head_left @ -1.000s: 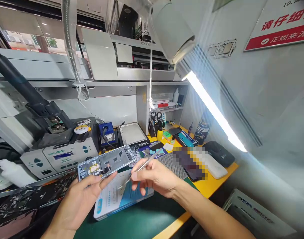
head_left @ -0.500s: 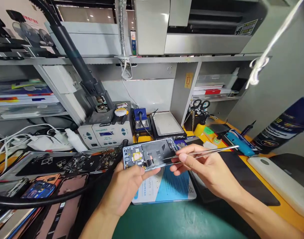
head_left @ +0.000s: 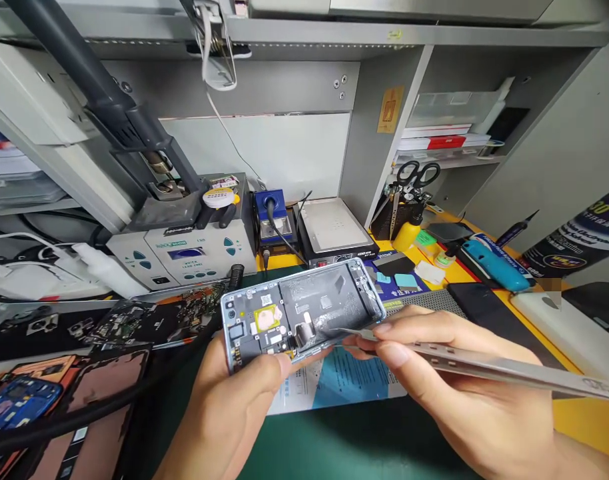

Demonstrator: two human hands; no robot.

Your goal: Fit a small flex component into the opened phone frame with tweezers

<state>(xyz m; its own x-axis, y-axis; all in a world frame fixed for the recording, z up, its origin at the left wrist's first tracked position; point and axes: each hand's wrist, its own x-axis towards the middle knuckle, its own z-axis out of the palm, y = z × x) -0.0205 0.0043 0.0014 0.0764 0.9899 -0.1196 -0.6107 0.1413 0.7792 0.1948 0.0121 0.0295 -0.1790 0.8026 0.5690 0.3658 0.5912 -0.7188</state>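
My left hand [head_left: 234,403] grips an opened phone frame [head_left: 329,293] by its lower left corner, the thumb lying along the near edge. Its inside faces up, with a copper-and-pink patch [head_left: 267,318] on the board at the left and a dark bare bay at the right. A curled flex cable [head_left: 305,333] stands up near the middle of the frame. Metal tweezers [head_left: 464,363] are pinched in my right hand [head_left: 464,387]; their tips point left, over the near edge of the bay close to the cable. Whether the tips touch anything, I cannot tell.
A blue-and-white box [head_left: 354,387] lies on the green mat [head_left: 334,447] below the phone. Behind stand a soldering station [head_left: 194,253] and a heating plate [head_left: 334,233]. A black hose [head_left: 134,400] crosses the left side, over phone parts. A spray can [head_left: 574,233] leans at the right.
My view has moved closer and lower. The tweezers have swung so their rear end points down to the right, and their tips sit nearer the flex cable. The left hand still holds the phone frame.
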